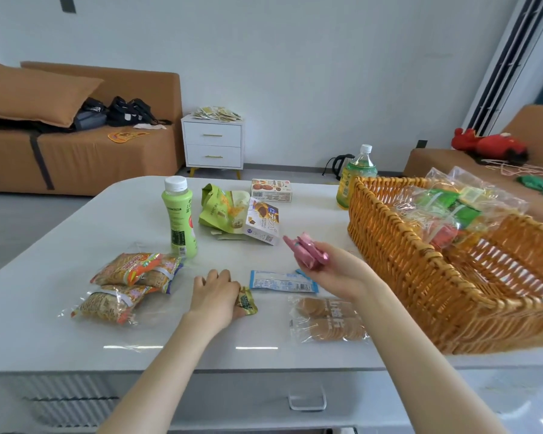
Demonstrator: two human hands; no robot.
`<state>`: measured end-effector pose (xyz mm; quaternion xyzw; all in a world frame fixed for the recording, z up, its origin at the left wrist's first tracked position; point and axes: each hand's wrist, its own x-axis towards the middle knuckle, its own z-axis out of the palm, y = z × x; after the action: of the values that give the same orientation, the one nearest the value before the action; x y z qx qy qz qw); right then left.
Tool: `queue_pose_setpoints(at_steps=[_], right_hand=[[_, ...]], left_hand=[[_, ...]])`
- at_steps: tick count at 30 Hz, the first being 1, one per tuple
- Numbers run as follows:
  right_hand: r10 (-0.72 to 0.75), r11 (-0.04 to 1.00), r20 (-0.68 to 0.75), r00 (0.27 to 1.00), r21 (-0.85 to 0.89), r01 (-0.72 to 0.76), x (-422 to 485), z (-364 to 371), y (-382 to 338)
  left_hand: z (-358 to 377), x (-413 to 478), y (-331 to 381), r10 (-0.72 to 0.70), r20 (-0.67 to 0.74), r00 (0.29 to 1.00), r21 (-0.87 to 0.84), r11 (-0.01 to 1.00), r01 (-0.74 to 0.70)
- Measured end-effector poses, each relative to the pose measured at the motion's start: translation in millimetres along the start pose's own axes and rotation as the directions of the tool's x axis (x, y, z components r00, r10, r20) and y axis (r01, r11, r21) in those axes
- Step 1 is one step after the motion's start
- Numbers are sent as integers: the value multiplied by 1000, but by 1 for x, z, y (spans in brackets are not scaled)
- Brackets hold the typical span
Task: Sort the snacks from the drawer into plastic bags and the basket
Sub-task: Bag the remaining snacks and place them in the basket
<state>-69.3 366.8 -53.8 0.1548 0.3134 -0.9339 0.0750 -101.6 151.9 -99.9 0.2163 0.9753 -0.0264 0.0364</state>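
Observation:
My right hand (336, 266) grips a bunch of pink snack packets (306, 250) above the table, left of the wicker basket (398, 264). My left hand (215, 292) lies on the table and its fingers curl round a small green-yellow packet (248, 300). A blue-white wrapper (281, 280) lies between the hands. A clear bag of round biscuits (326, 319) sits under my right forearm. A plastic bag of orange noodle-snack packs (129, 285) lies to the left. Inside the basket is a clear bag of green and red packets (445, 211).
A green bottle (179, 217) stands mid-table beside a green pouch (220, 211) and two biscuit boxes (264, 223), (271, 190). A yellow-green drink bottle (355, 175) stands behind the basket. The table's drawer handle (308, 400) is below; sofas and a white nightstand (213, 145) lie beyond.

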Motion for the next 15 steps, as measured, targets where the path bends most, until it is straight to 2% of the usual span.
queue_pose_setpoints(at_steps=[5,9,13,15], right_hand=[[-50,995,-83,995,-93,43,-9,-16,12],[11,990,-168,986,-134,-34,-17,-20,20],[93,988,-188,978,-103,-114,-24,-22,19],[99,986,-162,982,-115,-118,-27,-25,16]], left_hand=[[-2,1,4,-122,110,986,-107,985,134],[-6,1,8,-148,148,978,-138,976,169],[-10,2,12,-91,-7,996,-145,985,89],[-11,1,15,-68,-65,996,-246,968,50]])
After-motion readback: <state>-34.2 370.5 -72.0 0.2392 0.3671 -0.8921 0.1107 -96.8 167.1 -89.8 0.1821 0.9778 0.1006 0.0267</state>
